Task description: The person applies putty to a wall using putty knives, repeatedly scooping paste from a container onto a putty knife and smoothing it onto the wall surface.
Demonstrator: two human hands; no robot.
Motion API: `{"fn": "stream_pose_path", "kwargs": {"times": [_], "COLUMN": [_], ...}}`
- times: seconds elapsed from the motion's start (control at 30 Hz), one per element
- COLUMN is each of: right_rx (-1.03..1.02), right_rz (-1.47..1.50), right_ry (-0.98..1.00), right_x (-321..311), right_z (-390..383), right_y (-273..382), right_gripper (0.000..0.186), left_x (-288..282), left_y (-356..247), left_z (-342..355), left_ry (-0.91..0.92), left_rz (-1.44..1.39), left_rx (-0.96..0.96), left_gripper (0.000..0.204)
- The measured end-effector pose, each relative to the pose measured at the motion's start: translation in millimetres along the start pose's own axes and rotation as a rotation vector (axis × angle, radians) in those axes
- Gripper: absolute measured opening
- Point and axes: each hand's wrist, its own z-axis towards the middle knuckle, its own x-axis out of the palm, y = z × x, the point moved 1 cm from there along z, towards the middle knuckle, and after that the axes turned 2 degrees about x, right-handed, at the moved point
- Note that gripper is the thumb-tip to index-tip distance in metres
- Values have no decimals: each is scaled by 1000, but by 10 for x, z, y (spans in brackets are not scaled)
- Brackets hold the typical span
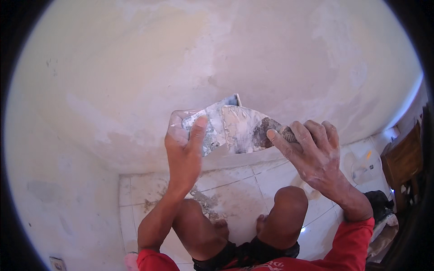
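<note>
My left hand (pixel 183 140) is closed around a putty-smeared flat scraper (pixel 212 122), its thumb pressed on the upper face. From the right, my right hand (pixel 314 149) grips a putty knife (pixel 242 128) by its dark, dirty end, index finger laid along it. The two blades meet and overlap in front of the wall, with the putty knife's straight edge lying across the scraper's face. Whitish putty coats both tools and marks my fingers. The ends inside my hands are mostly hidden.
A patchy, skim-coated wall (pixel 266 49) rises ahead and on the left. Crumbs of plaster (pixel 205 201) lie on the white tiled floor (pixel 233 196) by my feet. At right stand a brown wooden piece of furniture (pixel 402 156) and a pale translucent container (pixel 361 171).
</note>
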Motion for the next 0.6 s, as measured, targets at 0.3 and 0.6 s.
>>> {"fn": "stream_pose_path", "kwargs": {"times": [0.3, 0.6], "right_rx": [229, 294], "right_rz": [-167, 63], "right_ry": [12, -467], "right_x": [68, 132], "right_z": [-243, 346], "right_y": [-580, -1766], "right_gripper": [55, 62], "left_x": [-42, -106], "left_y": [-213, 332], "left_z": [-64, -480], "left_ry": [-33, -106], "left_rz": [154, -99], "left_rx": [131, -80], "left_gripper": [18, 18]}}
